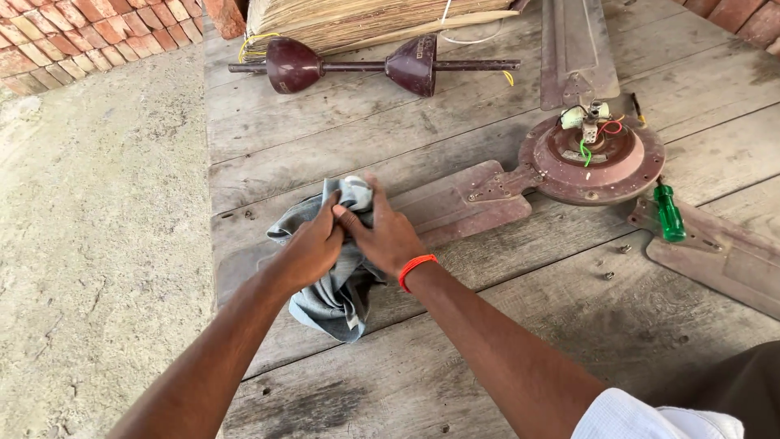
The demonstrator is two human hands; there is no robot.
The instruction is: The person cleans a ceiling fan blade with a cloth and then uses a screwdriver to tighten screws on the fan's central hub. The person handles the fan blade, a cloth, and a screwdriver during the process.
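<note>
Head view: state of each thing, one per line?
Left hand: gripping grey cloth.
Right hand: gripping the same cloth.
Grey crumpled cloth: bunched on a fan blade.
Brown ceiling fan motor hub: open, wires exposed.
Green-handled screwdriver: lying loose.
Brown downrod with two canopy cups: detached, lying flat.

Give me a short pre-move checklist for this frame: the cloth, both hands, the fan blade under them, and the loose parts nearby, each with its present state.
1. Left hand on the grey cloth: ok, fingers bunched into it.
2. Right hand on the cloth: ok, fingers pinch the top of the cloth, orange wristband in view.
3. Cloth lies over the fan blade: ok, it covers the blade's outer end.
4. Blade joined to the fan motor hub: ok, bracket meets the hub.
5. Green screwdriver clear of the hands: ok, it lies to the right by the hub.
6. Small screws on the wooden platform all accounted for: cannot tell.
</note>
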